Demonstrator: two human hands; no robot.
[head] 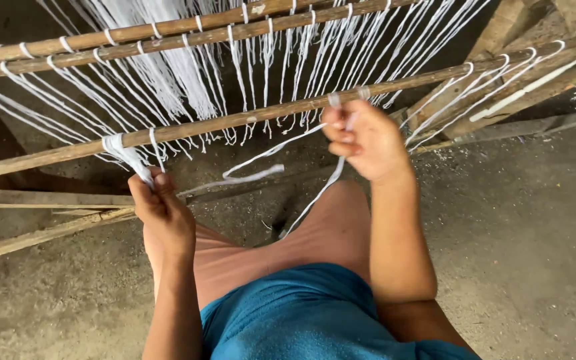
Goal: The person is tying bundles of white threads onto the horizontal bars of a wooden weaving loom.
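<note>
A long wooden rod (235, 121) crosses the view at a slant, with white cords looped over it. My left hand (161, 213) pinches a bundle of white cord (125, 153) that hangs from the rod's left part. Against the rod farther right, my right hand (365, 140) is closed on another white cord (315, 197), which trails down over my knee. A loose cord end (255, 175) dangles between the hands.
Two more wooden rods (168, 37) run above, wrapped with several white strands (181, 73). Wooden frame beams (515, 87) stand at the right and planks (41, 200) lie at the left. Below is a rough concrete floor (535, 233).
</note>
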